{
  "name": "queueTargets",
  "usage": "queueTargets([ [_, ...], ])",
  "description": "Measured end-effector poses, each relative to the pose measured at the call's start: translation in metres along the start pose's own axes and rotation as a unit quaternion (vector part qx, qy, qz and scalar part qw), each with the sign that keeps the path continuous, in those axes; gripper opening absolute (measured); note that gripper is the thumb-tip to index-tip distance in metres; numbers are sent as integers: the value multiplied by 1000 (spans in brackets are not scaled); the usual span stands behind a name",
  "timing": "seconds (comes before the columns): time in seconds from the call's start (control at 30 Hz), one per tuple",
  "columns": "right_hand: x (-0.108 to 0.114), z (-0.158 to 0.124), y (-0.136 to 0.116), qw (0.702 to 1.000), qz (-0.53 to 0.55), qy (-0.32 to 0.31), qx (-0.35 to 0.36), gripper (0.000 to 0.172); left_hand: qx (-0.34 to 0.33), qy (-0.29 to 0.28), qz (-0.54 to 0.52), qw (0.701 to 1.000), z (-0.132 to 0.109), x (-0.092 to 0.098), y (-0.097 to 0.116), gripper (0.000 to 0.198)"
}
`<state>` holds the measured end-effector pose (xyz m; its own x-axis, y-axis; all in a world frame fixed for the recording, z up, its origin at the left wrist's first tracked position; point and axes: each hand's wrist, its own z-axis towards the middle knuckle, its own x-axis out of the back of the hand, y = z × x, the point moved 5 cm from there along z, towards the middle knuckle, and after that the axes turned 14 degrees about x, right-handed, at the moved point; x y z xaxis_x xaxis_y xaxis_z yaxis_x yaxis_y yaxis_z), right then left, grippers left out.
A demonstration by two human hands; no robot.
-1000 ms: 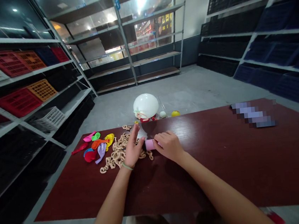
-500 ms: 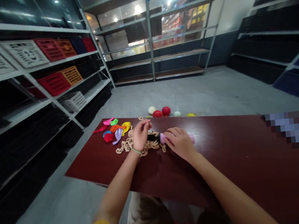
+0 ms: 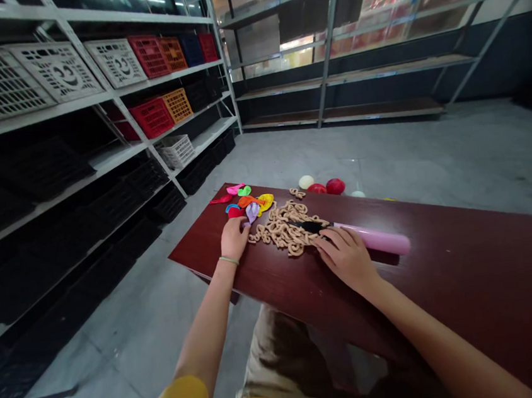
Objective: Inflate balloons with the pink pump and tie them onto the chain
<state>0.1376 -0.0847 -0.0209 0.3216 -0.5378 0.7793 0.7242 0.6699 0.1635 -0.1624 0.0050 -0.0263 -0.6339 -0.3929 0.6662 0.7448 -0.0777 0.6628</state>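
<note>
My left hand point(image 3: 235, 239) is at the left of the table, its curled fingertips closed at the narrow end of a limp lilac balloon point(image 3: 252, 212). Beside that balloon lie other flat ones, among them a yellow balloon point(image 3: 266, 203), an orange balloon point(image 3: 247, 201) and a red balloon point(image 3: 234, 212). My right hand point(image 3: 348, 257) has its fingers curled over the joint of a balloon pump point(image 3: 384, 241) with a pink barrel and black end. The black end rests over a heap of tan cord point(image 3: 285, 225); the fingers partly hide it.
The dark red table point(image 3: 446, 281) stretches far to the right. Round red balls or balloons point(image 3: 335, 186) and a white one point(image 3: 306, 182) show beyond its far edge. Metal shelves point(image 3: 166, 83) with plastic crates line the left, and a second rack point(image 3: 324, 79) stands behind.
My left hand has moved left from the pump's black end to the lilac balloon. My right hand stays at the pump, whose pink barrel shows more now. The view has turned left.
</note>
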Motion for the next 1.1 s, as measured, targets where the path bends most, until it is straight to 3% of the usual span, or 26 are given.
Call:
queueTargets([
  [0.13, -2, -2, -1, 1000, 8, -9, 7, 30, 6, -18, 68, 997, 1, -14, -7, 19],
  [0.33, -1, -3, 4, 999, 32, -7, -7, 31, 6, -32, 101, 994, 1, -16, -4, 10],
  [0.47, 4, -2, 15, 1000, 14, -7, -4, 29, 29, -15, 36, 999, -3, -8, 3, 13],
  [0.6, 12, -2, 44, 997, -4, -75, -23, 37, 110, -39, -85, 990, -4, -4, 15, 14],
  [0.7, 16, -13, 70, 988, 4, -148, -47, 52, 195, -109, -269, 937, -2, -11, 33, 23],
  [0.8, 21, -33, 86, 980, 12, -192, -55, 59, 242, -165, -471, 832, 0, -23, 62, 26],
  [0.9, 24, -51, 91, 976, 10, -203, -74, 55, 228, -190, -592, 750, 0, -34, 93, 22],
  [1.0, 25, -61, 87, 980, -5, -179, -91, 48, 218, -210, -639, 707, 2, -49, 120, 13],
  [1.1, 27, -65, 84, 984, -18, -142, -103, 45, 226, -214, -652, 691, 8, -67, 139, 17],
])
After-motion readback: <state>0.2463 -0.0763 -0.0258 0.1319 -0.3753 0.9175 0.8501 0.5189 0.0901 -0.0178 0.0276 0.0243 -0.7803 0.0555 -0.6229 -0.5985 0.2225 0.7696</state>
